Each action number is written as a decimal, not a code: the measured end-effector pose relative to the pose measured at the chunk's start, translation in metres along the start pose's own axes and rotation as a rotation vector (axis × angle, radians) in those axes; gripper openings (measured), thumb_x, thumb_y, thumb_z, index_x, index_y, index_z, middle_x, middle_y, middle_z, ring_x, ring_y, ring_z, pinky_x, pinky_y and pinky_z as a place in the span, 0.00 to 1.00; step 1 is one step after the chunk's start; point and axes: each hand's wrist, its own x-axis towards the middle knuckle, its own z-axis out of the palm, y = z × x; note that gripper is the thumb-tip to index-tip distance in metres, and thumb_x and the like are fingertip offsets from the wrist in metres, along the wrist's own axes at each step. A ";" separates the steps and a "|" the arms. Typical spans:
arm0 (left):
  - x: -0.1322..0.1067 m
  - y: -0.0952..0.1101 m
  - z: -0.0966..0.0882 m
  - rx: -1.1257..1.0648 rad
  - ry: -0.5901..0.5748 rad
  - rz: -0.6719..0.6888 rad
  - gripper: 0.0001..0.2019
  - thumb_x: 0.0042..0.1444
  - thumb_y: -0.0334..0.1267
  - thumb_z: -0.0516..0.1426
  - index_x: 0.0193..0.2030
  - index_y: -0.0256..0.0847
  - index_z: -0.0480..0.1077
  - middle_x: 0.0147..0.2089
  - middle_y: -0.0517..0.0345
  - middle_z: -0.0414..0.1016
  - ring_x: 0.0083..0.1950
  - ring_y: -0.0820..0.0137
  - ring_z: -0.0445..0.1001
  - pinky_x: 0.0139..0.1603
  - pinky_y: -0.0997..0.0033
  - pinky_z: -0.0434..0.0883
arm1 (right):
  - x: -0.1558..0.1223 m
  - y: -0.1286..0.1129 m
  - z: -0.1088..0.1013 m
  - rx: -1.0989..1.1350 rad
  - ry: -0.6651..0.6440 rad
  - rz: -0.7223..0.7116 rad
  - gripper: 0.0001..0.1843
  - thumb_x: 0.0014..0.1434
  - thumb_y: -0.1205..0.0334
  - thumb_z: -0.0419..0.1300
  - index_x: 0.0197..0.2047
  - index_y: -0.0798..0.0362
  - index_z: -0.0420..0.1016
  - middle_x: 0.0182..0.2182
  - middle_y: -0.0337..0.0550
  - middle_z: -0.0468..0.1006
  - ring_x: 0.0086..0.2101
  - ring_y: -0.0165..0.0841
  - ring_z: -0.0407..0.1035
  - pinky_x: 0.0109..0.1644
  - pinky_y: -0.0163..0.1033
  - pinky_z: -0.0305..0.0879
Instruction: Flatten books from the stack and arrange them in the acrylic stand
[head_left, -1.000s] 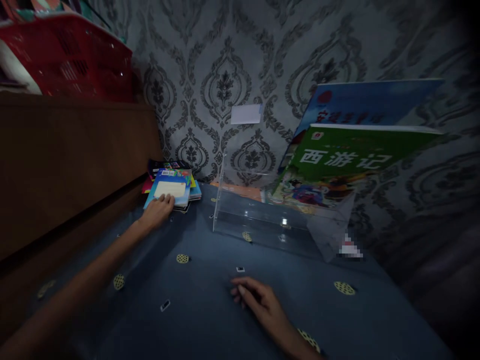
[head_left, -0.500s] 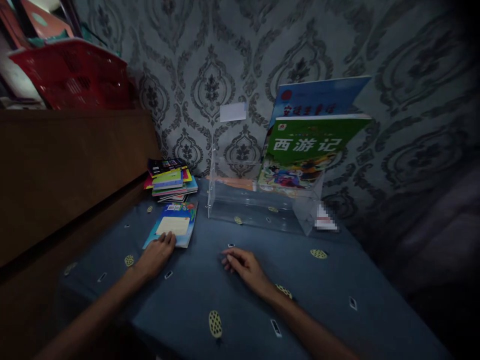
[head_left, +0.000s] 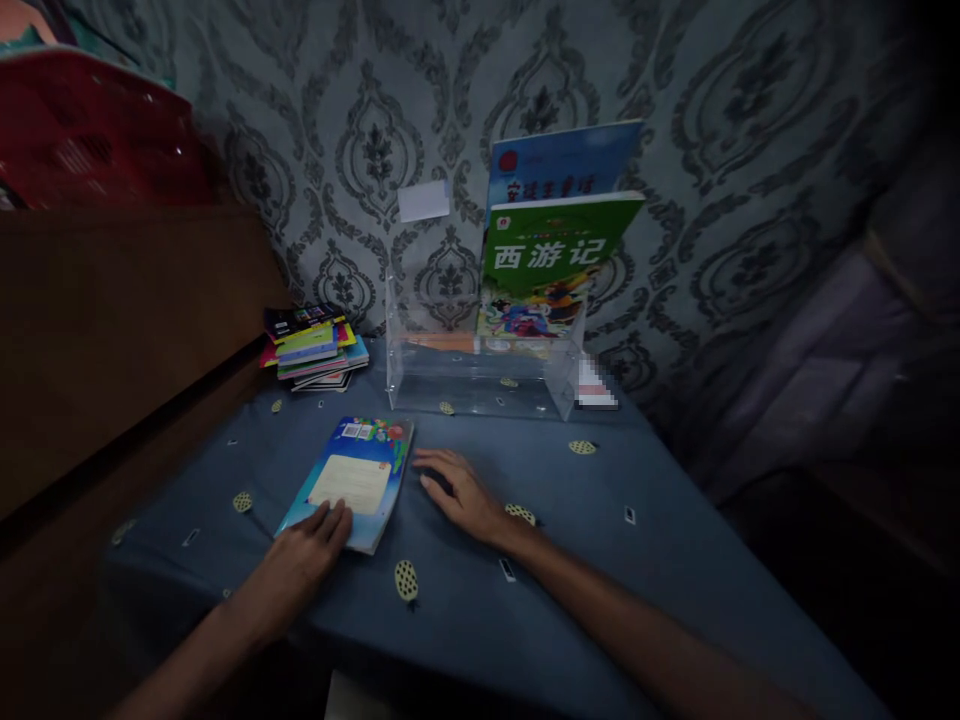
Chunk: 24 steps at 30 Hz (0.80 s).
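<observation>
A blue picture book (head_left: 351, 483) lies flat on the cloth with its back cover up, showing a barcode and a pale text panel. My left hand (head_left: 309, 552) is closed on its near edge, fingers together on the cover and the thumb hidden from sight. Just off the book's right edge, my right hand (head_left: 463, 497) is open, thumb and fingers apart and nothing in it. Behind stands a clear acrylic book rack (head_left: 487, 392). On the rack's right side a green book (head_left: 559, 265) leans in front of a blue book (head_left: 564, 165).
A pile of several books (head_left: 315, 350) sits at the table's back left. A white triangular thing (head_left: 596, 385), partly pixelated, is right of the rack. Left is a wooden cabinet (head_left: 127, 320) bearing a red basket (head_left: 97, 135). A dark patterned cloth (head_left: 577, 560) covers the table.
The blue picture book has slid toward me, away from the pile, with my left hand on it. My right hand has come closer to the book and its fingers have spread. The view has shifted.
</observation>
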 end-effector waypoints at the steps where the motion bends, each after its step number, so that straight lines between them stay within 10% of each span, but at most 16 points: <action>1: -0.002 0.001 0.002 -0.024 0.003 0.037 0.34 0.56 0.17 0.43 0.69 0.37 0.59 0.70 0.44 0.60 0.70 0.57 0.60 0.62 0.59 0.69 | -0.002 -0.003 -0.003 -0.042 0.001 -0.026 0.14 0.67 0.61 0.53 0.52 0.52 0.74 0.56 0.54 0.75 0.57 0.42 0.68 0.61 0.54 0.61; 15: 0.055 -0.001 -0.001 -0.629 0.306 0.612 0.24 0.70 0.31 0.43 0.69 0.53 0.55 0.69 0.56 0.63 0.73 0.65 0.55 0.70 0.52 0.60 | -0.044 0.048 -0.096 -0.179 -0.090 0.190 0.19 0.68 0.54 0.51 0.56 0.51 0.75 0.54 0.52 0.78 0.56 0.42 0.70 0.61 0.53 0.64; 24: 0.113 0.022 0.016 -0.345 0.366 0.593 0.32 0.65 0.22 0.44 0.72 0.53 0.51 0.71 0.58 0.60 0.73 0.65 0.54 0.69 0.54 0.63 | -0.043 0.081 -0.126 -0.326 -0.085 0.279 0.20 0.66 0.59 0.53 0.57 0.57 0.73 0.59 0.57 0.73 0.60 0.44 0.66 0.63 0.53 0.62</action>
